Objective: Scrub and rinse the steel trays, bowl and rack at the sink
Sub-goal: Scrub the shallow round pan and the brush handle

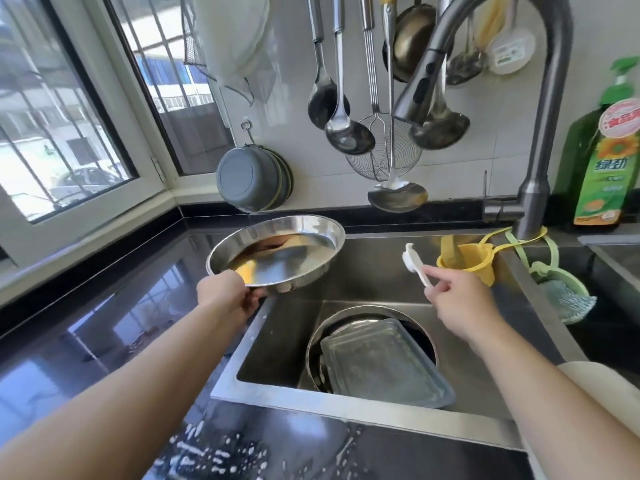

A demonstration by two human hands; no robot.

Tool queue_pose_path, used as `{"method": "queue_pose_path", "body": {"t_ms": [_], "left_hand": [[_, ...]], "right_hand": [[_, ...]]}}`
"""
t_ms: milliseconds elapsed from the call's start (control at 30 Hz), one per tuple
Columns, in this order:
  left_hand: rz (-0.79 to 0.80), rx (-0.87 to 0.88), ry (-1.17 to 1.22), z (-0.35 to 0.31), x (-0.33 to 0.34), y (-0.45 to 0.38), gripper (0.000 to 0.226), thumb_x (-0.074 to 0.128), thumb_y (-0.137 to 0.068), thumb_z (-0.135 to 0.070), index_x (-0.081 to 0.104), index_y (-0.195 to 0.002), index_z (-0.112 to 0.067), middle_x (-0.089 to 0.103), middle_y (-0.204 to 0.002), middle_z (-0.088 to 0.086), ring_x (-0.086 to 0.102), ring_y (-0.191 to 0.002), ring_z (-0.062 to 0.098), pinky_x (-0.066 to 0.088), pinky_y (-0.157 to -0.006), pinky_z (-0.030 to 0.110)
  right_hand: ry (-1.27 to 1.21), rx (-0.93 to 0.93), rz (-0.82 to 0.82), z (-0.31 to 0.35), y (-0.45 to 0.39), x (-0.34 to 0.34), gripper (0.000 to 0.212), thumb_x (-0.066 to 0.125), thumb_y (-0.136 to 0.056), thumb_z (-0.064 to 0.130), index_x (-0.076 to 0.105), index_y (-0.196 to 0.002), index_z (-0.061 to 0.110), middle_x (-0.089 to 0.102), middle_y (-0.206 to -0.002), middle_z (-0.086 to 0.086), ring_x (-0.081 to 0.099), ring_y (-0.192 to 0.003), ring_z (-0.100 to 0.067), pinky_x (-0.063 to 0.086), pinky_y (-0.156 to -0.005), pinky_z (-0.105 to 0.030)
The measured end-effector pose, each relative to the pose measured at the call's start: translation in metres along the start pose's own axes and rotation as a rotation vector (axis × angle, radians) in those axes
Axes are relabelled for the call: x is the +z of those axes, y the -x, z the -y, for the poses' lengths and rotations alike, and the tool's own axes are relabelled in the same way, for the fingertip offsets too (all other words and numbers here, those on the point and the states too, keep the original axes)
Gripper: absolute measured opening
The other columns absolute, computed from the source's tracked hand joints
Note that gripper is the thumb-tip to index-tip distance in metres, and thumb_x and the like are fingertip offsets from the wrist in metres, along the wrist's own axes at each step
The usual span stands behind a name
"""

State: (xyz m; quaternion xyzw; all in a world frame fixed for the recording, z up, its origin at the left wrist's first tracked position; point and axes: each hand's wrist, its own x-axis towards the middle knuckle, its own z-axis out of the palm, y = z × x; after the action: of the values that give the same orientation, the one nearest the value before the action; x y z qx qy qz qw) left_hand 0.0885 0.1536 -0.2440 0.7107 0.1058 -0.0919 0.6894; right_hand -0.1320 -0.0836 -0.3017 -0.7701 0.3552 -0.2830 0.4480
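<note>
My left hand [230, 295] grips the near rim of a round steel tray [284, 258], holding it tilted over the sink's left edge. My right hand [460, 304] holds a white brush [414, 263] by its handle, head pointing up, to the right of the tray and not touching it. Down in the sink [363, 271] a rectangular steel tray [384, 365] lies tilted inside a round steel bowl [322, 327]. The rack is not visible.
A tall faucet [540, 140] arches over the sink. A yellow strainer cup [467, 263] and a green scrubber holder [561, 296] hang at the sink's right. A green soap bottle [606, 161] stands behind. Ladles and a skimmer hang on the wall. Black counter [104, 323] lies left, wet in front.
</note>
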Motion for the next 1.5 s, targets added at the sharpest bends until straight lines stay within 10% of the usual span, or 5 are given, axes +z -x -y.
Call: {"method": "queue_pose_path", "body": {"t_ms": [333,500,800,1167,1500], "left_hand": [[-0.005,0.575,-0.629,-0.012,0.005,0.061,0.002,0.048,-0.09,-0.01,0.047,-0.089,-0.012,0.059,-0.09,0.012,0.06,-0.078,0.031,0.055,-0.064,0.041],[0.104,0.978,-0.826,0.008,0.021,0.095,0.02,0.046,-0.1,-0.008,0.036,-0.085,-0.015,0.047,-0.074,0.0,0.042,-0.065,0.017,0.028,-0.054,0.03],[0.118,1.234,-0.921,0.01,0.033,0.099,0.02,0.049,-0.093,-0.002,0.033,-0.089,-0.013,0.04,-0.061,0.003,0.035,-0.058,0.035,0.023,-0.057,0.042],[-0.023,0.298,-0.218,0.021,-0.027,0.042,0.014,0.044,-0.088,0.002,0.05,-0.101,0.003,0.054,-0.091,0.019,0.05,-0.066,0.029,0.046,-0.056,0.038],[0.106,0.157,-0.13,0.038,-0.102,0.025,0.016,0.052,-0.075,0.006,0.046,-0.085,-0.005,0.047,-0.078,0.015,0.048,-0.062,0.027,0.035,-0.048,0.033]], "right_hand": [[-0.077,0.002,-0.225,0.009,0.009,-0.02,0.044,0.048,-0.102,0.003,0.064,-0.137,0.024,0.068,-0.103,-0.006,0.062,-0.082,-0.023,0.054,-0.069,-0.037],[-0.106,0.022,-0.231,0.009,0.011,-0.022,0.043,0.048,-0.102,0.004,0.064,-0.138,0.022,0.068,-0.12,-0.009,0.061,-0.086,-0.017,0.049,-0.07,-0.026],[-0.08,0.031,-0.217,0.007,0.012,-0.027,0.044,0.051,-0.102,0.007,0.062,-0.14,0.026,0.059,-0.09,0.009,0.053,-0.076,-0.006,0.042,-0.064,-0.027],[0.015,-0.098,0.026,0.009,0.018,-0.015,0.046,0.059,-0.1,0.005,0.062,-0.139,0.029,0.059,-0.088,-0.004,0.056,-0.075,-0.019,0.044,-0.063,-0.026],[0.266,-0.401,0.083,0.05,0.046,0.01,0.043,0.056,-0.101,0.011,0.064,-0.136,0.036,0.053,-0.097,0.008,0.054,-0.086,-0.012,0.053,-0.08,-0.038]]}}
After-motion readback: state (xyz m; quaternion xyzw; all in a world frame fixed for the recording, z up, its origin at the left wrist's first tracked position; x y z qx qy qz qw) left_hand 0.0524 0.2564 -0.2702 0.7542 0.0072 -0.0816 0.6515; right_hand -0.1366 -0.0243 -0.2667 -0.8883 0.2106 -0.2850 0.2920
